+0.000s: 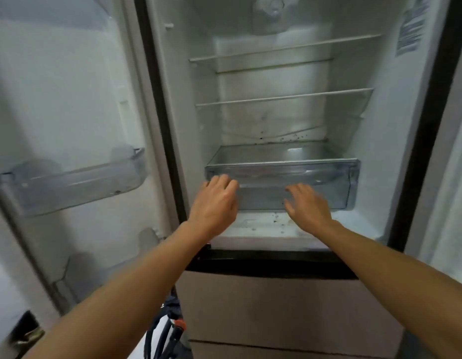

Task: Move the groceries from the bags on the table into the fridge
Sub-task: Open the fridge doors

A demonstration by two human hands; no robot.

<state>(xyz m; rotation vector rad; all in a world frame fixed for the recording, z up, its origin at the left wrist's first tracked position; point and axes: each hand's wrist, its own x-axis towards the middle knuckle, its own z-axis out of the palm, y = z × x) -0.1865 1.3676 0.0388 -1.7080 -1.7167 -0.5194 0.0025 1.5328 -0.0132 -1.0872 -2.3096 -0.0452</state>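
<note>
The fridge (380,151) stands directly in front of the person. Its upper door (56,99) is swung wide to the left. A clear door bin (69,187) hangs on the inner face of that door.

Inside the compartment, two shelves (284,49) (284,97) span the upper part. A clear plastic drawer (328,174) sits at the bottom, its open top visible from above. Dark specks lie on the white floor (263,226) below the drawer and along the back wall behind it. A printed label (411,29) is fixed high on the right inner wall.

Both arms reach forward to the drawer front. The left hand (214,203) is at the drawer's left end, back of the hand up, fingers lightly bent toward the top left corner of the front panel. Contact with the panel cannot be confirmed. The right hand (309,207) is before the middle of the front panel, fingers spread and nearly straight, thumb hanging low. Neither hand grips anything; both are relaxed and unclenched. The two hands are apart, level with each other, with the drawer front showing between them.

Below the compartment, the lower drawer fronts (276,307) are closed. A dark strapped object (173,325) with an orange part lies by the fridge's lower left corner; it is too blurred to identify.
</note>
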